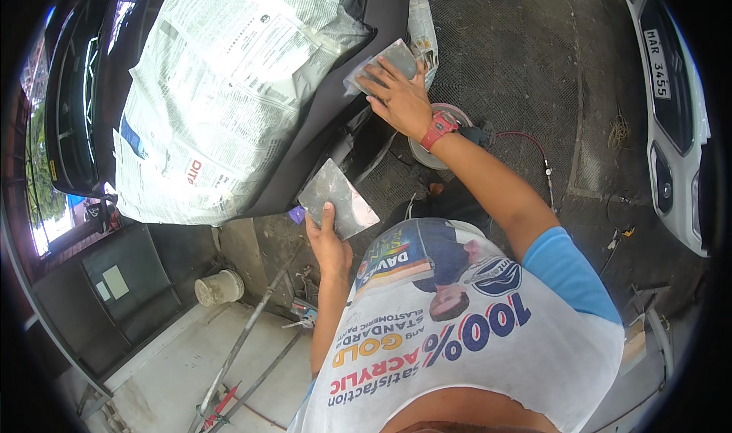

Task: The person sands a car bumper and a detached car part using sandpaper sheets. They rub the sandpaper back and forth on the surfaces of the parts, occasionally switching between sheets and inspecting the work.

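Observation:
My left hand (329, 244) grips a flat grey square board (338, 197) by its lower edge, thumb on top. Pinkish smears show along the board's right side. Higher up, my right hand (402, 104) has its fingers laid over a thin greyish flat piece with a pink-tinged edge (399, 54), which looks like a putty spreader. That piece lies against the corner of a dark grey car body panel (293, 155). Whether it is one sheet or two overlapping ones, I cannot tell. Newspaper sheets (221, 97) cover the car beside the panel.
A round pale container (442, 155) is below my right wrist, partly hidden. A red hose (534, 138) runs over the dark floor. At the right stands a white car (667, 120). A dirty white bucket (219, 288) and metal poles (252, 330) are at lower left.

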Tool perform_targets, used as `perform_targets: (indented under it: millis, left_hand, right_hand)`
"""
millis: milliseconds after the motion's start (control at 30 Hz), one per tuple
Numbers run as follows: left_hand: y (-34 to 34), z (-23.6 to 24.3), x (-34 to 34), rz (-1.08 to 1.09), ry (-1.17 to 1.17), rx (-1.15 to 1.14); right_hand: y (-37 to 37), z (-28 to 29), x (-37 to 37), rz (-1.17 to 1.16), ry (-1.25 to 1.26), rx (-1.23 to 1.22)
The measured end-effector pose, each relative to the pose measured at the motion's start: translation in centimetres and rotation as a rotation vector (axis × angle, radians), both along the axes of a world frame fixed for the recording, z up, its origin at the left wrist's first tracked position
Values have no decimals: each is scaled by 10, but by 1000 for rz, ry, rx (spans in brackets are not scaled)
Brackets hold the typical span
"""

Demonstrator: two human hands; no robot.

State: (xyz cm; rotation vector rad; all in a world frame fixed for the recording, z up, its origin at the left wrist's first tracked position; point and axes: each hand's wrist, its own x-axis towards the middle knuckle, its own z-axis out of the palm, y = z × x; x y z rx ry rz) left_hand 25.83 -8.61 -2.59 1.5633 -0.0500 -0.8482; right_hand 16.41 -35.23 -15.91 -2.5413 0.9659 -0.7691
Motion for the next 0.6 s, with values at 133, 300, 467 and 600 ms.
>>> perform_targets:
  millis: [133, 300, 467, 600]
  left_hand:
    - [-2, 0, 1, 15, -11, 8]
    - [-8, 2, 0, 37, 3, 8]
    - [-9, -1, -3, 5, -5, 22]
    - [-14, 2, -2, 20, -22, 34]
  right_hand:
    - [-1, -5, -1, 47, 53, -11]
    - [-4, 1, -10, 55, 38, -8]
    - [-10, 7, -2, 63, 10, -3]
    - [-10, 12, -5, 81, 59, 37]
